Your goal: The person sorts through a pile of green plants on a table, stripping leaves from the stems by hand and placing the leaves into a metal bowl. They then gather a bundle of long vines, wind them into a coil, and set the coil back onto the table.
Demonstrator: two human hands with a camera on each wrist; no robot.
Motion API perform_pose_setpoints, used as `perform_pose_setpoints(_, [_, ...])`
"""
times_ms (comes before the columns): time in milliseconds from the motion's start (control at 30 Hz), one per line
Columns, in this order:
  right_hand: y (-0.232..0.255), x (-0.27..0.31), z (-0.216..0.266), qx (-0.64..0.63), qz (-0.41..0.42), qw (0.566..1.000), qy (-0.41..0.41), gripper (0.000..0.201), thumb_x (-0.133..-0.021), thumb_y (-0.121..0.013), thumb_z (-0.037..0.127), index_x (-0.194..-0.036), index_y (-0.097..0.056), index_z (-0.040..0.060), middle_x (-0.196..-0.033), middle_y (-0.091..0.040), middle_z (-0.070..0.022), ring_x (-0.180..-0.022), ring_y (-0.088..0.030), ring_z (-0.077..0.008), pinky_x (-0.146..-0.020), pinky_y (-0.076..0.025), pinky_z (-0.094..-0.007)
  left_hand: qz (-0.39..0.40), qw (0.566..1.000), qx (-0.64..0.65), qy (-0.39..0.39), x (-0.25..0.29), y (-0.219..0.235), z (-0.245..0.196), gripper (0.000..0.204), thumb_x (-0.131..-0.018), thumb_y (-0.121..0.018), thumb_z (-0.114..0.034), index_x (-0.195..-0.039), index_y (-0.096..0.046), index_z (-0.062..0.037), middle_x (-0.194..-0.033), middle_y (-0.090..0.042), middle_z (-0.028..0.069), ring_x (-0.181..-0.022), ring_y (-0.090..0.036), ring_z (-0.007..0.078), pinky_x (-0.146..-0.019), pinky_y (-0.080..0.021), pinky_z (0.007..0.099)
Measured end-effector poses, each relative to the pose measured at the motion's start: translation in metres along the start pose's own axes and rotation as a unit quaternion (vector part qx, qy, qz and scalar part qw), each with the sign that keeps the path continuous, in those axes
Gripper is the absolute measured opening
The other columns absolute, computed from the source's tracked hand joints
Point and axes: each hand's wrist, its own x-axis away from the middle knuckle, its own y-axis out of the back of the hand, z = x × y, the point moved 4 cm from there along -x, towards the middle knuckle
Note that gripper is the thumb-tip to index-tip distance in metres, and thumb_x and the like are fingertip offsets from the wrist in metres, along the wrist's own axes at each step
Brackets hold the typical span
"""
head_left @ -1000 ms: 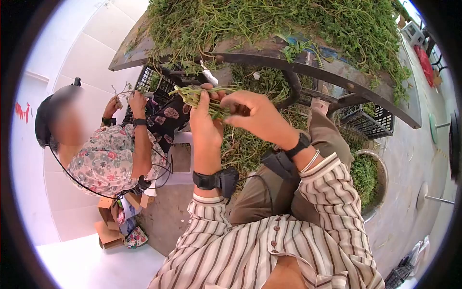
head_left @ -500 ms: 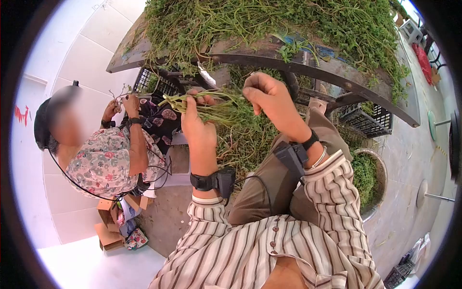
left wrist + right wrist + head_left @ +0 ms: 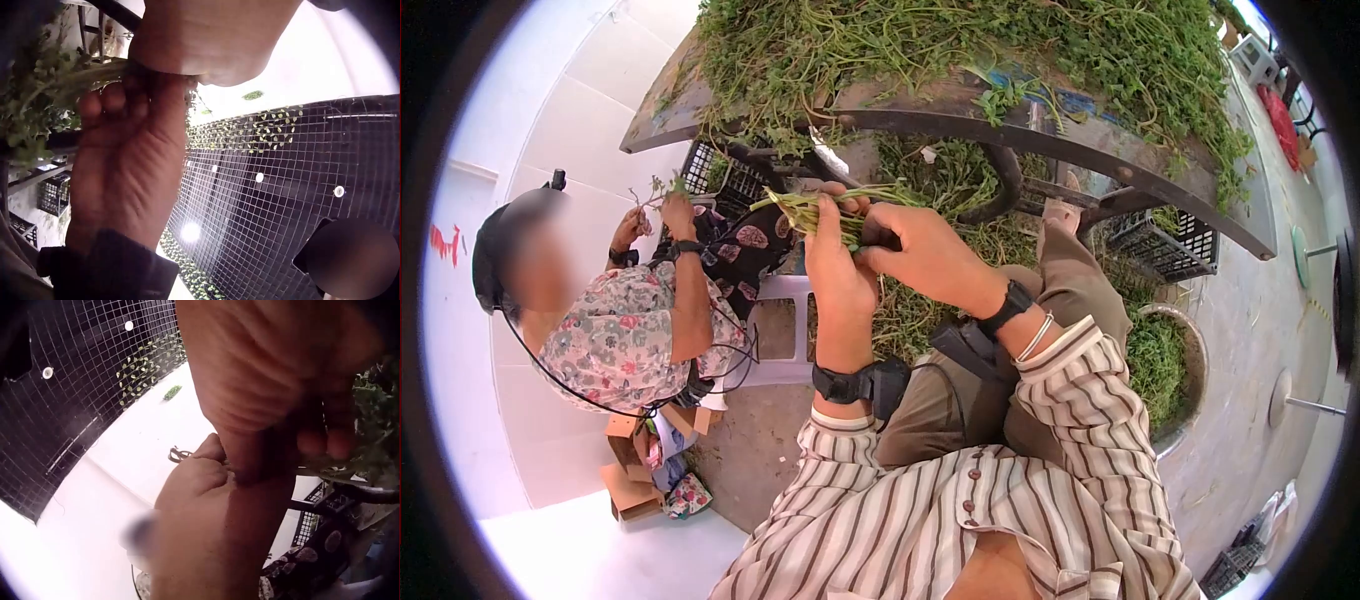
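Note:
Raised in front of the knees, my left hand grips a bunch of green stems between thumb and fingers. The pale cut ends stick out to the left. My right hand meets the bunch from the right, its thumb and index finger pinching at it close beside the left fingers. In the left wrist view, leafy tops trail off past the left fingertips. The right wrist view has the right hand over the left hand, which hides the pinched spot.
Ahead, a table bears a large heap of leafy stems. Black crates and more loose greens lie under it. A tub of greens stands at right. Another person sits at left near cardboard boxes.
My right hand moved away to the right from the bunch, then came back to the left hand. The left hand dipped left and returned, still holding the stems.

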Motion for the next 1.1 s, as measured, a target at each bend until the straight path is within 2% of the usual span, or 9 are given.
perform_pose_setpoints(133, [-0.001, -0.001, -0.006, 0.082, -0.073, 0.989, 0.100, 0.016, -0.073, -0.060, 0.007, -0.081, -0.050, -0.0040, -0.072, -0.053, -0.0160, -0.064, -0.050, -0.0238, -0.061, -0.042, -0.0310, 0.003, 1.000, -0.015, 0.001, 0.001, -0.002, 0.005, 0.021, -0.094, -0.042, -0.029, -0.098, -0.047, -0.0088, -0.081, -0.047, 0.0006, -0.078, -0.048, 0.0140, -0.074, -0.042, 0.0288])
perform_pose_setpoints(267, [0.001, 0.000, -0.005, 0.082, -0.073, 0.984, 0.138, 0.015, -0.075, -0.058, 0.007, -0.082, -0.050, -0.0044, -0.073, -0.053, -0.0149, -0.067, -0.052, -0.0216, -0.062, -0.042, -0.0320, 0.012, 1.000, 0.012, -0.010, 0.000, 0.004, 0.005, 0.021, -0.095, -0.041, -0.028, -0.097, -0.047, -0.0086, -0.080, -0.046, 0.0001, -0.077, -0.048, 0.0133, -0.071, -0.041, 0.0280])
perform_pose_setpoints(333, [0.005, -0.002, -0.001, 0.000, -0.059, 0.996, 0.074, 0.014, -0.079, -0.056, 0.008, -0.083, -0.051, -0.0037, -0.070, -0.054, -0.0098, -0.063, -0.053, -0.0164, -0.057, -0.042, -0.0307, 0.004, 0.999, 0.031, -0.006, -0.003, 0.009, 0.005, 0.021, -0.095, -0.041, -0.028, -0.095, -0.047, -0.0079, -0.079, -0.045, -0.0003, -0.075, -0.047, 0.0128, -0.070, -0.041, 0.0278])
perform_pose_setpoints(467, [0.017, -0.002, -0.003, -0.049, -0.074, 0.996, -0.014, 0.014, -0.079, -0.055, 0.010, -0.081, -0.051, -0.0034, -0.063, -0.050, -0.0116, -0.058, -0.050, -0.0190, -0.054, -0.041, -0.0307, -0.049, 0.999, 0.013, -0.020, -0.009, 0.017, 0.000, 0.020, -0.095, -0.040, -0.025, -0.091, -0.047, -0.0062, -0.074, -0.042, 0.0001, -0.070, -0.045, 0.0126, -0.066, -0.041, 0.0277])
perform_pose_setpoints(533, [0.028, 0.000, -0.005, -0.163, -0.073, 0.977, -0.113, 0.013, -0.082, -0.053, 0.011, -0.079, -0.052, -0.0013, -0.063, -0.052, -0.0053, -0.054, -0.049, -0.0103, -0.046, -0.039, -0.0246, -0.068, 0.995, 0.062, -0.026, -0.015, 0.030, -0.007, 0.020, -0.095, -0.042, -0.024, -0.091, -0.048, -0.0053, -0.073, -0.041, -0.0001, -0.069, -0.043, 0.0126, -0.065, -0.041, 0.0278])
perform_pose_setpoints(733, [0.042, -0.003, -0.008, -0.320, -0.105, 0.938, -0.084, 0.016, -0.084, -0.051, 0.009, -0.099, -0.050, 0.0023, -0.082, -0.055, -0.0046, -0.059, -0.049, -0.0087, -0.048, -0.042, -0.0224, -0.045, 0.998, 0.037, -0.024, -0.012, 0.033, -0.017, 0.019, -0.093, -0.047, -0.024, -0.092, -0.048, -0.0051, -0.074, -0.041, 0.0003, -0.070, -0.041, 0.0122, -0.062, -0.037, 0.0270])
perform_pose_setpoints(800, [0.043, -0.003, -0.005, -0.319, -0.135, 0.935, -0.072, 0.019, -0.081, -0.053, 0.010, -0.098, -0.049, 0.0008, -0.069, -0.054, -0.0041, -0.056, -0.051, -0.0106, -0.049, -0.043, -0.0228, -0.047, 0.998, 0.036, -0.024, -0.008, 0.033, -0.017, 0.020, -0.092, -0.048, -0.025, -0.092, -0.048, -0.0049, -0.075, -0.041, 0.0003, -0.070, -0.042, 0.0124, -0.062, -0.037, 0.0268])
perform_pose_setpoints(933, [0.032, -0.005, -0.009, -0.185, -0.035, 0.974, -0.125, 0.025, -0.081, -0.058, 0.017, -0.098, -0.055, -0.0012, -0.076, -0.057, -0.0035, -0.061, -0.049, -0.0088, -0.054, -0.041, -0.0231, -0.039, 0.999, -0.004, -0.029, -0.006, 0.023, -0.019, 0.020, -0.092, -0.048, -0.024, -0.092, -0.048, -0.0043, -0.074, -0.041, 0.0007, -0.070, -0.042, 0.0129, -0.061, -0.036, 0.0271])
perform_pose_setpoints(1100, [0.026, -0.006, 0.000, -0.012, -0.036, 0.998, -0.053, 0.025, -0.076, -0.062, 0.016, -0.093, -0.058, -0.0028, -0.077, -0.058, -0.0107, -0.069, -0.053, -0.0163, -0.063, -0.042, -0.0300, -0.039, 0.997, -0.053, -0.029, -0.002, 0.016, -0.017, 0.018, -0.093, -0.046, -0.021, -0.091, -0.049, -0.0035, -0.072, -0.041, 0.0007, -0.067, -0.042, 0.0128, -0.059, -0.037, 0.0273])
